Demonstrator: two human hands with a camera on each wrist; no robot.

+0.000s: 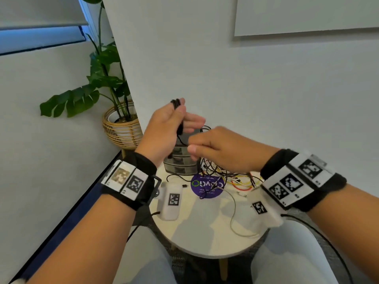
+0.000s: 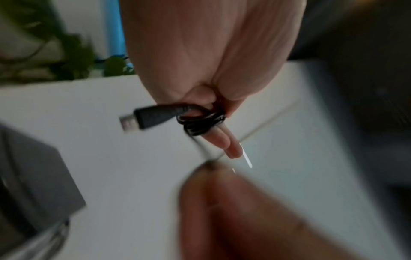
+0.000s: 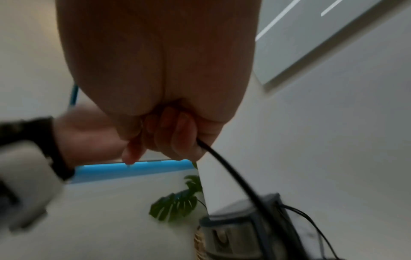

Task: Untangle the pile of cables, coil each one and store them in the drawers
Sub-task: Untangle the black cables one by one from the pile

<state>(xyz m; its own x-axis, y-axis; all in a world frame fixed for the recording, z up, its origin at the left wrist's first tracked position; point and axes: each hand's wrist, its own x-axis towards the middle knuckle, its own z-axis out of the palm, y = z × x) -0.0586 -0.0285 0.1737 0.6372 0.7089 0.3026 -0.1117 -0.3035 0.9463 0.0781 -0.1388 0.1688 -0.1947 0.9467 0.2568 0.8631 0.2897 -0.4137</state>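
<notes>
Above a small round, pale tabletop (image 1: 205, 232), a person's left hand (image 1: 164, 128) is raised with several tight loops of a thin, glossy black cable (image 2: 200, 121) wound around its extended fingers (image 2: 224, 140); the remaining fingers curl in to hold the coil. The left wrist view shows the cable's moulded black plug with a flat metal USB tip (image 2: 128, 122) jutting sideways from the loops.

The right hand (image 1: 221, 150), just beside and slightly below the left, pinches the free run of the same cable between thumb and curled fingers; the right wrist view shows the smooth round cord leaving the fingertips (image 3: 177, 139) and dropping toward the table. That hand is blurred in both the head and left wrist views.

Below the hands stands a small grey plastic drawer unit (image 1: 180, 162) with translucent stacked fronts, at the far side of the tabletop against a white wall. Beside it, to the right, lies a tangled pile of cables (image 1: 231, 177) — thin black, white, yellow and red strands — partly overlapping a round purple sticker (image 1: 205, 186) with white lettering. One pale cable (image 1: 233, 212) trails in a loose curve toward the near edge. Both wrists wear black bands carrying white blocks printed with square black markers. A leafy green plant in a woven rattan pot (image 1: 121, 128) stands behind the table on the left.
</notes>
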